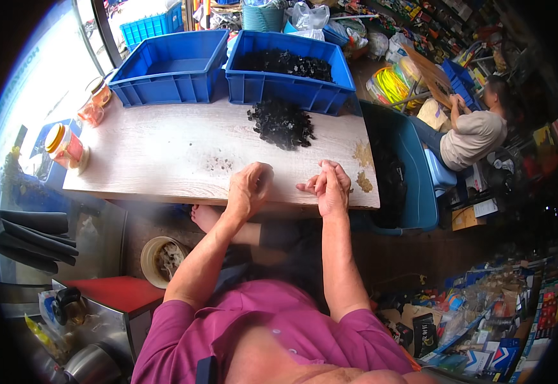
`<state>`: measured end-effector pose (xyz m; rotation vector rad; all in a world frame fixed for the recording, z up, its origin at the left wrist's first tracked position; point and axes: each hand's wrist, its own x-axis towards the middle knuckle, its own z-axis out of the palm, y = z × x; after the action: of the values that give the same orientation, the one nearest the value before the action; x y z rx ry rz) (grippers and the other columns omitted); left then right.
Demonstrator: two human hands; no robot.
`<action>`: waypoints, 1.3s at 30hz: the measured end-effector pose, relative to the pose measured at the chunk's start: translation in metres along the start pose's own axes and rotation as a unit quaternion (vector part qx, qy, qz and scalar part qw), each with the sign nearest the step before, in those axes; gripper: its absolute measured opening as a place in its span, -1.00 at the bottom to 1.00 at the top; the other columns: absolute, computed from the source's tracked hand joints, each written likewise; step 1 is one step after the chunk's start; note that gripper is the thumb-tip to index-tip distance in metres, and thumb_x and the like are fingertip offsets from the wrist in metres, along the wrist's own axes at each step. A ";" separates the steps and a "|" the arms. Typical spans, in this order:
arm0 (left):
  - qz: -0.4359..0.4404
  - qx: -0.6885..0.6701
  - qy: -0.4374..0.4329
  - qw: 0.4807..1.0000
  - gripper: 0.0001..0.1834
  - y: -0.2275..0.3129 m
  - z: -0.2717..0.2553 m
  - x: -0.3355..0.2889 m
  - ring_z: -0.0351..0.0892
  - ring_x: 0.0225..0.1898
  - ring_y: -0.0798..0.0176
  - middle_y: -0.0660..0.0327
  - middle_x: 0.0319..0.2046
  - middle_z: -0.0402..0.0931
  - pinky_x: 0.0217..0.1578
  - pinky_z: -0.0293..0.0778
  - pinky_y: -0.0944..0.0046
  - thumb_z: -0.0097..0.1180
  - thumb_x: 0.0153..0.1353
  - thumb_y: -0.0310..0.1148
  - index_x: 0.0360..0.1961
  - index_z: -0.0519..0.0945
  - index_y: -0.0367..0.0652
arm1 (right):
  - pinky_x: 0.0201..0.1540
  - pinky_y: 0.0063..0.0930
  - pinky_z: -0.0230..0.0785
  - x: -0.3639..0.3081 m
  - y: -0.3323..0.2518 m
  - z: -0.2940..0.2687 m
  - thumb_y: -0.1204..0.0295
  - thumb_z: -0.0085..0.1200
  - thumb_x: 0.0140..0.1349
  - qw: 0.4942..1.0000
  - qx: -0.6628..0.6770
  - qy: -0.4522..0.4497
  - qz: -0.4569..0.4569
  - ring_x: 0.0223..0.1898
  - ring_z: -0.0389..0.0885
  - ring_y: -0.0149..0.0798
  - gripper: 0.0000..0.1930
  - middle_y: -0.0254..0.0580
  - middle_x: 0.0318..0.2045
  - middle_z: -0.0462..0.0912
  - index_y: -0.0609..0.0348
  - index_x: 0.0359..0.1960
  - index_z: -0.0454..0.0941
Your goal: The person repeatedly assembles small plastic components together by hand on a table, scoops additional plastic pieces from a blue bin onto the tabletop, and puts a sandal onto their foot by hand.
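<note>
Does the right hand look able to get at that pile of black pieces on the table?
Probably yes: the right hand is close to the black pile, and only pale tabletop shows between them, with nothing visibly blocking it.

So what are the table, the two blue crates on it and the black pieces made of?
Table: probably wood-effect laminate, pale with grain streaks. Blue crates: likely moulded plastic, slightly shiny, ribbed walls. Black pieces: faint glints; plastic or metal, can't tell.
</note>
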<state>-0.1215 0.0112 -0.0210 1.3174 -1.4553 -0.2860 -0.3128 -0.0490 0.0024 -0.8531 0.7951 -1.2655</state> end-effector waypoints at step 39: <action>0.060 0.077 0.003 0.995 -0.91 0.011 -0.001 -0.001 0.60 -0.46 -0.02 0.07 -0.47 0.57 -0.43 0.49 0.14 0.16 0.09 -0.53 -0.34 0.57 -0.17 | -0.49 -0.17 0.62 -0.003 0.000 0.012 0.37 0.03 0.28 0.996 -0.010 0.085 -0.018 -0.75 0.33 -0.44 -0.84 -0.40 -0.84 0.26 0.22 -0.36 0.46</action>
<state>-0.1269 0.0159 -0.0130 1.3463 -1.5695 -0.0926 -0.3025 -0.0444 0.0088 -0.7875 0.9319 -1.3774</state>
